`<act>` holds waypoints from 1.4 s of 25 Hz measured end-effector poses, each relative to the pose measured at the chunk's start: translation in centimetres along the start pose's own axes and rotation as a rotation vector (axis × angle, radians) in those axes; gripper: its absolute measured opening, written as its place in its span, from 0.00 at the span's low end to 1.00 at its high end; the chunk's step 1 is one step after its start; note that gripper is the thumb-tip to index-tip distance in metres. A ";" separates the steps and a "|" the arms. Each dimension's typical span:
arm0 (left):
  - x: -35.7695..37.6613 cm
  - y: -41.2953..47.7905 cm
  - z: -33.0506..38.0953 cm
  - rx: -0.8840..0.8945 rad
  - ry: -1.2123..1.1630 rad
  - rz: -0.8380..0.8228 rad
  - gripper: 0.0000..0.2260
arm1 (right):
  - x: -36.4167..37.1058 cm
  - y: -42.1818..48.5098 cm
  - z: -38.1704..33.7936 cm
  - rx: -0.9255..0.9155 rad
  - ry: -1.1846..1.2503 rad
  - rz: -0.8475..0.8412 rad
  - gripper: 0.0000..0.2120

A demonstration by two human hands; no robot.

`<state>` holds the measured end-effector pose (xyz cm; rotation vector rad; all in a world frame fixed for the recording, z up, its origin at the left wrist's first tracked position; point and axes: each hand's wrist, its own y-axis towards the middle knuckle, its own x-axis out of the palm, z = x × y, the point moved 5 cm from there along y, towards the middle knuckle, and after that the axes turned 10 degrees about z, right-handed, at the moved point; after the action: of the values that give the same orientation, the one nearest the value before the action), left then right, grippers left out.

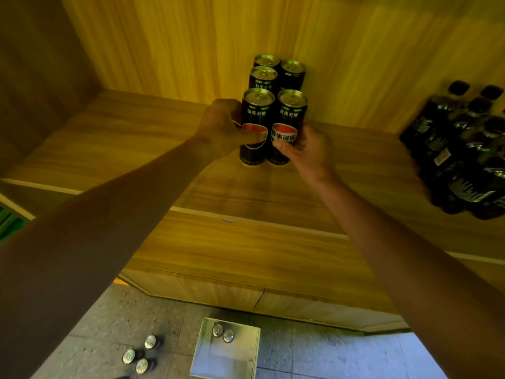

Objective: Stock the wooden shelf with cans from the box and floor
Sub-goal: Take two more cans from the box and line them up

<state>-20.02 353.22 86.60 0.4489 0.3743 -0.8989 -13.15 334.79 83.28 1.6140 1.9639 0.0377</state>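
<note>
- Dim, yellow-tinted light on the shelf (pixel 136 149); the floor (pixel 341 356) is brighter and greyer.
- Forearms are dark, shadowed.
- Bottles (pixel 461 149) at right are blurred.
- Wide-angle bending at the edges.
</note>
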 end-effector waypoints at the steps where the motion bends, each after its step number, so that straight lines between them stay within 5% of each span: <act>1: 0.2 0.6 0.1 -0.001 0.003 0.013 0.23 | 0.3 1.0 0.2 -0.003 -0.015 -0.001 0.22; 19: 1.2 2.5 -0.2 0.020 0.053 0.044 0.26 | 1.6 5.6 0.6 0.012 -0.096 -0.072 0.21; 23: 0.9 2.0 0.0 -0.004 0.118 -0.002 0.34 | 0.4 4.5 -0.2 -0.028 -0.267 -0.113 0.24; 35: -4.6 -12.7 3.2 0.626 0.850 -0.222 0.30 | -4.5 -9.8 -8.9 -0.235 -0.927 -0.215 0.31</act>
<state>-32.52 347.71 88.87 1.4024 0.9344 -1.0025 -25.42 331.16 88.81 0.9780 1.3149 -0.4634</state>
